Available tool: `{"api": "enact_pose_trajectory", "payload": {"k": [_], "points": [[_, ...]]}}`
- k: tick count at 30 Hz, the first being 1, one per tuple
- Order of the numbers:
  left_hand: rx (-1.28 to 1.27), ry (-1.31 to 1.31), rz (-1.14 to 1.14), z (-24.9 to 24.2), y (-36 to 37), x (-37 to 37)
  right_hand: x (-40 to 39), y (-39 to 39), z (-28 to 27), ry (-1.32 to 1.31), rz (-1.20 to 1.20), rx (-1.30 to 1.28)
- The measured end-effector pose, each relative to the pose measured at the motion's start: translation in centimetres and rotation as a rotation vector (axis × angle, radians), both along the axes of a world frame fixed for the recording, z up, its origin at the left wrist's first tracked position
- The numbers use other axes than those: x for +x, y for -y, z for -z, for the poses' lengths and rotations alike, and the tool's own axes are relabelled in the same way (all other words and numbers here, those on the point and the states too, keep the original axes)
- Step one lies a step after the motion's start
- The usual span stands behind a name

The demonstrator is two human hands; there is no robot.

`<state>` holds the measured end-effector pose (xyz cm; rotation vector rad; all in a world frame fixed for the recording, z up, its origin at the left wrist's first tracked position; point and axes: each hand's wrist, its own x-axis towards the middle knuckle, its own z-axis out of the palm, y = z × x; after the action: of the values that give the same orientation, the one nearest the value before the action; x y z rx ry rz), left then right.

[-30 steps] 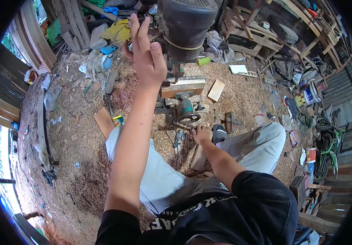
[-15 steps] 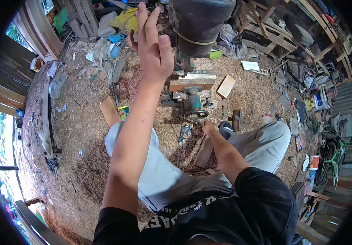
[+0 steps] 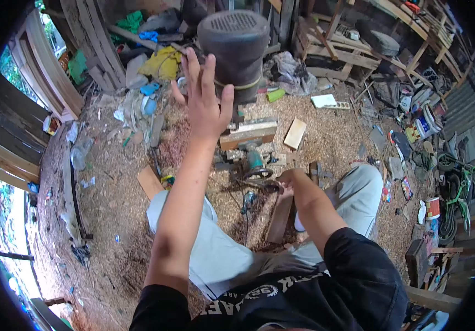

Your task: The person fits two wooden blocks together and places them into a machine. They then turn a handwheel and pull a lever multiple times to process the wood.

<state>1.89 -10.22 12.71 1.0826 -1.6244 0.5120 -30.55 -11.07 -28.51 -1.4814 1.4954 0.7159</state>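
My left hand (image 3: 205,110) is raised with its fingers stretched apart, at the left front of a machine's dark, vented motor (image 3: 232,41). Whether it touches the machine cannot be seen. Lower down, my right hand (image 3: 287,179) is closed around the end of a dark handle (image 3: 270,183), just right of the black handwheel (image 3: 259,174). Its fingers are partly hidden by the hand and wrist. Behind the wheel is a green metal part (image 3: 254,160). Wooden pieces (image 3: 249,132) lie across the machine under the motor.
A wooden board (image 3: 279,218) stands between my legs, near the right forearm. A pale wood block (image 3: 295,134) lies on the shavings. Rags and a yellow cloth (image 3: 162,63) are piled behind at left. A green bicycle (image 3: 458,198) is at far right.
The view has tilted upward, bringing the motor's top into sight. My right hand has shifted slightly right and towards me relative to the handwheel. My left hand stays raised and open.
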Motion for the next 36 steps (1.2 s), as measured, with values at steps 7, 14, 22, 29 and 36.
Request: {"api": "enact_pose_trajectory", "payload": {"k": [7, 14, 22, 29, 36], "points": [[0.057, -0.053, 0.064, -0.8, -0.3, -1.5, -6.4, 17.9, -17.6, 0.214, 0.514, 0.048], [0.049, -0.064, 0.09, -2.0, -1.6, -0.9, 1.5, 30.2, -42.4, 0.763, 0.51, -0.76], [0.07, -0.009, 0.174, -2.1, -2.4, 1.3, 14.3, 31.0, -56.2, 1.423, 0.834, -0.905], [0.084, -0.068, 0.145, -1.4, -3.1, 2.4, 16.3, 26.6, -57.6, 1.478, 0.949, -0.846], [0.096, -0.092, 0.159, -1.9, -4.0, 2.7, 15.7, 28.1, -57.9, 1.298, 0.802, -1.203]]}}
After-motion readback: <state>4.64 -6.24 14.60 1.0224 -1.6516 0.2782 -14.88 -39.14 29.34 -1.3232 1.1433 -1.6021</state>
